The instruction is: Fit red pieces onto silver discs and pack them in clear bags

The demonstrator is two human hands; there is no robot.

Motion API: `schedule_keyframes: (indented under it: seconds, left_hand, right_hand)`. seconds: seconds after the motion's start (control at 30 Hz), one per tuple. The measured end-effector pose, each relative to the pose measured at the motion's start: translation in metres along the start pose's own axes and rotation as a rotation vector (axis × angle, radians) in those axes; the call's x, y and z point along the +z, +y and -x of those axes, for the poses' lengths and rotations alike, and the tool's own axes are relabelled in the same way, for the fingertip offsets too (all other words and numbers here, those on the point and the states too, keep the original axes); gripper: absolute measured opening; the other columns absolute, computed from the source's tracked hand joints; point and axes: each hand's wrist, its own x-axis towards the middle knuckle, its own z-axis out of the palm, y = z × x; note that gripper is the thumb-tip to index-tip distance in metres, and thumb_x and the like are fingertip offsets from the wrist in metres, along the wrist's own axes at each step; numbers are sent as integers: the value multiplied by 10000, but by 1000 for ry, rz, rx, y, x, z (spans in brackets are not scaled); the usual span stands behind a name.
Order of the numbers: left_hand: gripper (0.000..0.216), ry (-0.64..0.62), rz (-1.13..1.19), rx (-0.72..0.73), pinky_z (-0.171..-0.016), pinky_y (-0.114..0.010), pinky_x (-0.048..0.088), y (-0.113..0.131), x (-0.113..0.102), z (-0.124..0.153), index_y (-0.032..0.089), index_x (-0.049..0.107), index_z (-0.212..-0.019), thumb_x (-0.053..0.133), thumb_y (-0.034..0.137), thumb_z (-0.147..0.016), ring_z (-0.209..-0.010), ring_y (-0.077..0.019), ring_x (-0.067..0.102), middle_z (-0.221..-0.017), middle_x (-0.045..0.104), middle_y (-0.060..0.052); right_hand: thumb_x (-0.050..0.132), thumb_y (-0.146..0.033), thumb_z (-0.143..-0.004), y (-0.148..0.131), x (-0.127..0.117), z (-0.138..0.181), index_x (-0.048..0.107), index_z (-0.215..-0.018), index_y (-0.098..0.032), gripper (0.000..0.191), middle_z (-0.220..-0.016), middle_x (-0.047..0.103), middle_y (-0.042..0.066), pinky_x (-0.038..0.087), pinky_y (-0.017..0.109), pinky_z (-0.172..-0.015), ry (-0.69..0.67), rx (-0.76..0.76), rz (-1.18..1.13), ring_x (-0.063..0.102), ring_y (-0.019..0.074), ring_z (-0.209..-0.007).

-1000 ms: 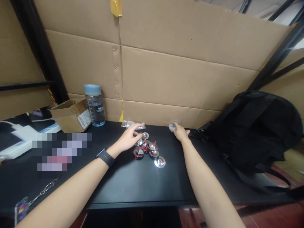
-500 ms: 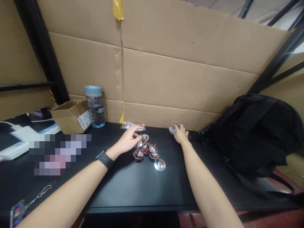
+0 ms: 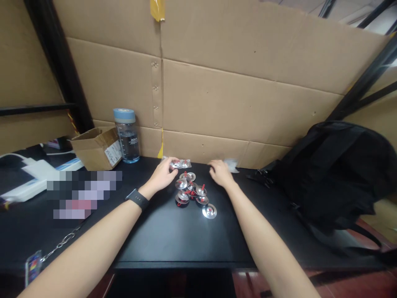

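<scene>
The left forearm [image 3: 89, 244] and right forearm [image 3: 263, 231] slant forward and inward; the left hand [image 3: 163, 174] angles rightward, thumb [image 3: 173, 173] parted from fingers [image 3: 170, 160], and the right hand [image 3: 222, 173] points leftward, fingers bent

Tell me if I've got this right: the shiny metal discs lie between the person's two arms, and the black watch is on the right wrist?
Not quite: the head view shows the black watch on the left wrist. The shiny metal discs do lie between the left arm and the right arm.
</scene>
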Motion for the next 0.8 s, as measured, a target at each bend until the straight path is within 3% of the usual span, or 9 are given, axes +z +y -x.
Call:
schedule_keyframes:
  seconds: [0.07,0.17,0.27,0.47,0.57,0.67,0.8]
  left_hand:
    - [376,-19,0,17,-920,-420,530,-5,2,0,192,616,-1206,590,212,-831,-954,-230,668,-1215,665,-100]
    - [375,-32,6,47,-891,-402,540,-7,4,0,195,606,-1209,596,232,-837,-932,-222,663,-1207,656,-97]
    - [351,-55,-7,111,-899,-404,539,-5,4,1,206,601,-1213,581,253,-866,-957,-231,651,-1202,645,-94]
    - [375,-116,-36,132,-900,-403,539,-3,3,4,201,584,-1255,579,278,-888,-952,-229,641,-1235,619,-102]
    - [384,-126,-45,117,-902,-413,542,-5,3,5,195,578,-1263,584,288,-891,-956,-235,647,-1246,614,-111]
    - [389,-130,-53,120,-915,-429,543,-4,3,6,194,573,-1273,583,297,-897,-973,-247,655,-1254,620,-117]
    - [372,-139,-44,141,-924,-416,547,-1,1,8,197,582,-1262,577,269,-897,-1060,-259,645,-1264,628,-118]
  right_hand:
    - [443,-220,-978,-24,13,-6,547,-1434,-257,470,-1526,530,66,361,454,-1063,-100,-109,-77,447,268,-1356]
    - [409,-192,-990,-45,28,-11,373,-1558,-353,591,-1633,389,7,355,499,-1064,-204,-152,-133,396,291,-1421]
    - [367,-227,-1029,-49,29,-11,262,-1595,-404,602,-1626,400,-4,312,529,-1092,-256,-182,-159,358,304,-1450]
    - [351,-336,-1064,-49,18,-8,298,-1589,-353,529,-1540,506,69,354,505,-1034,-247,-146,-122,461,304,-1305]
    - [324,-347,-1072,-51,19,-7,325,-1576,-349,504,-1581,456,57,338,501,-1050,-196,-176,-104,424,300,-1350]
    - [297,-340,-1076,-51,23,-8,234,-1604,-354,532,-1577,466,55,300,517,-1086,-217,-183,-127,366,292,-1430]
    - [333,-271,-1048,-51,25,-12,238,-1601,-334,565,-1535,515,78,321,530,-1055,-261,-114,-130,424,300,-1385]
